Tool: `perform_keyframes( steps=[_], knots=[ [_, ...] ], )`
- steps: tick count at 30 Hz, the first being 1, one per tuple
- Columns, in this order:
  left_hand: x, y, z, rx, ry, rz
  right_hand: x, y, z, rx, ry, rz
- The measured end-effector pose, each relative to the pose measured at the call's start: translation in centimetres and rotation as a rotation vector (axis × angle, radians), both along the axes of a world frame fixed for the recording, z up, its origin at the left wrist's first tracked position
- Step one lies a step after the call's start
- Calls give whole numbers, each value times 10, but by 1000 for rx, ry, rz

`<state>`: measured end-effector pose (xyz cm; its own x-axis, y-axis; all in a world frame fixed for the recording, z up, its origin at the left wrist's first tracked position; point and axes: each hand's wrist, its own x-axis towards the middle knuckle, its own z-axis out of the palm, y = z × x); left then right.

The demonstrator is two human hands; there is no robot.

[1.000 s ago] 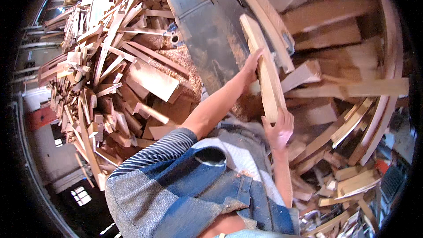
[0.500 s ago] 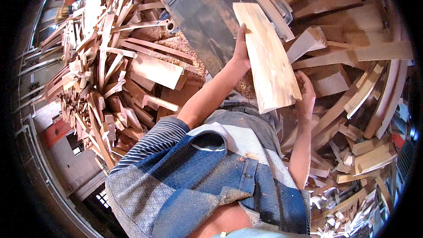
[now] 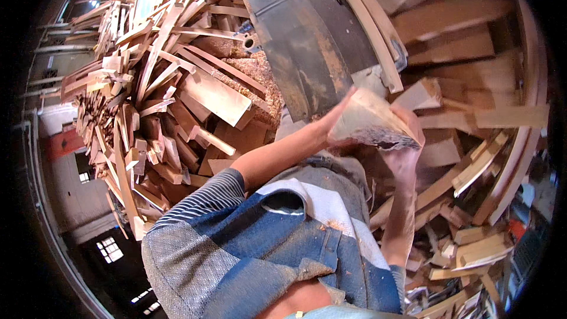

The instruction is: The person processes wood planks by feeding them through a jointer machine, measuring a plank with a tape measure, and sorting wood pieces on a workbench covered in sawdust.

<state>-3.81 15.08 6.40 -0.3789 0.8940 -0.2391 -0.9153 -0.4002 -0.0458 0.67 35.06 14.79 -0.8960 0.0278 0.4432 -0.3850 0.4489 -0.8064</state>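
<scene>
I hold a pale wooden board (image 3: 371,112) in front of my waist, tilted so that it looks foreshortened and its rough, dark, bark-like end faces me. My left hand (image 3: 338,123) grips its left edge, blurred a little by motion. On the opposite side my right hand (image 3: 407,155) is wrapped round the near right corner. Beyond the board lies a long metal machine table (image 3: 295,29), grey with brownish patches. Wood strips (image 3: 369,26) rest along its right side.
At the left rises a big heap of offcuts and sticks (image 3: 142,88). Wood shavings (image 3: 260,74) lie beside the machine table. Stacked timber blocks (image 3: 455,35) stand at the right, with curved boards (image 3: 508,159) and scattered short pieces (image 3: 481,251) lower down.
The board has tipped from lengthwise, broad face up, to a steep foreshortened tilt. My left hand has moved nearer to me, and my right hand now wraps its near corner. The view has shifted slightly.
</scene>
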Motion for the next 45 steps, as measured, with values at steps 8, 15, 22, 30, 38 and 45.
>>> perform_keyframes(
  steps=[8, 15, 22, 30, 38, 45],
  knots=[
    [14, -8, 9, -771, 972, 170, -22, -39, 6, 178, -60, -222],
    [4, -10, -24, -1137, 736, 361, -51, -84, -6, 300, -391, -73],
    [-46, -41, -10, -1108, 478, 352, 48, -41, -64, 299, -658, -99],
    [-119, 8, -67, -927, 469, 268, 29, -44, -99, 559, -479, -316],
    [-104, 74, -144, -1457, 934, 385, 31, 40, -143, 490, -549, -349],
    [-111, 97, -94, -1569, 902, 384, 17, 52, -160, 567, -538, -387]
  ],
)
